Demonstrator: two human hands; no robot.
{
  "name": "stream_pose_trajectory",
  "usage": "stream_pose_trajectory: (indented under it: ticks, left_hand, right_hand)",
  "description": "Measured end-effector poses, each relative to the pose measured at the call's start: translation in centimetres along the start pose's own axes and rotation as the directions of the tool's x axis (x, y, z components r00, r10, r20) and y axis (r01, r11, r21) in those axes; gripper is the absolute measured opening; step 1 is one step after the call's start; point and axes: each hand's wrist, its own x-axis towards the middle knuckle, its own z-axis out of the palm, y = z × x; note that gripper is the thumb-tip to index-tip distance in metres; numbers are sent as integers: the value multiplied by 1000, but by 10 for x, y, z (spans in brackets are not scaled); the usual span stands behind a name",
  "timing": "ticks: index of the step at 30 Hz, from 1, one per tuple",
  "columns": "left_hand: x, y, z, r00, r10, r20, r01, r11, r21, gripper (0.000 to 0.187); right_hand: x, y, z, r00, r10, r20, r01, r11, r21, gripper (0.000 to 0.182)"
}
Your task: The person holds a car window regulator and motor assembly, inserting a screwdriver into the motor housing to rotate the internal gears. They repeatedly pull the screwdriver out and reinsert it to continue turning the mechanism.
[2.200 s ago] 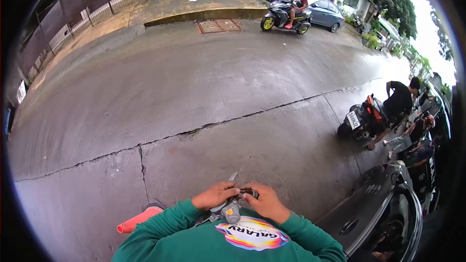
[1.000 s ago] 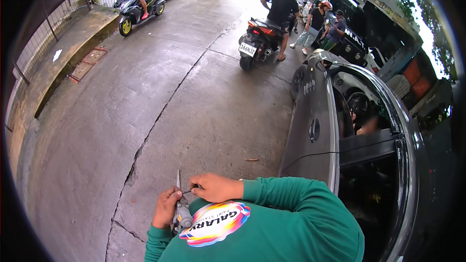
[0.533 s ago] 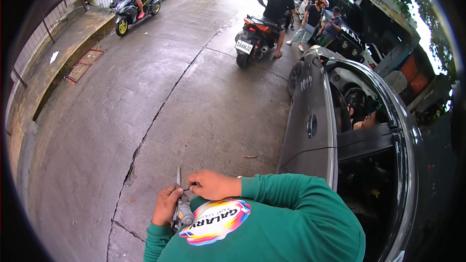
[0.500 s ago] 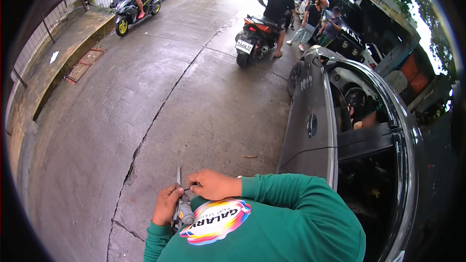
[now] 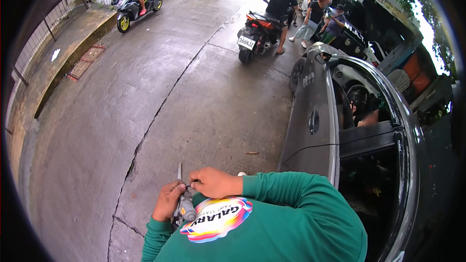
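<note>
Close to the green-sleeved body, my left hand (image 5: 167, 200) is closed around a grey tool (image 5: 187, 210) with a yellow mark on its rounded body. A thin, flat metal blade (image 5: 179, 171) points up and away from the tool's top. My right hand (image 5: 217, 182) comes in from the other side with fingers curled, pinching a small dark rod (image 5: 190, 186). The rod lies between the fingertips of both hands, right at the head of the tool. Part of the tool is hidden behind my left hand and the shirt.
A dark grey car (image 5: 315, 121) stands close on the right, with a person (image 5: 369, 118) inside. Ahead, a person (image 5: 280, 2) is at an orange-and-black motorcycle (image 5: 257, 34); more people stand beyond. Another rider's motorcycle (image 5: 138, 5) is far left, near a raised kerb (image 5: 63, 73).
My view has shifted slightly. Both hands stay together at the tool, which has turned a little so more of its grey body shows. The rider at far left has moved little.
</note>
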Motion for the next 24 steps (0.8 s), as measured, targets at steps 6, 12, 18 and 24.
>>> stream_pose_trajectory:
  ticks: [6,12,18,24]
  left_hand:
    - [-2,11,6,1000,-12,19,11,999,38,25]
    - [-5,8,7,1000,8,21,-9,999,51,27]
    - [-5,4,6,1000,3,8,-3,999,35,25]
    - [-7,6,7,1000,-2,20,2,1000,0,25]
  right_hand:
    - [2,-1,3,995,83,46,-86,994,60,23]
    - [0,-4,5,999,14,30,-13,1000,-27,24]
    - [-2,-5,4,998,47,45,-47,999,-7,25]
    - [-4,-5,4,999,24,42,-24,1000,12,25]
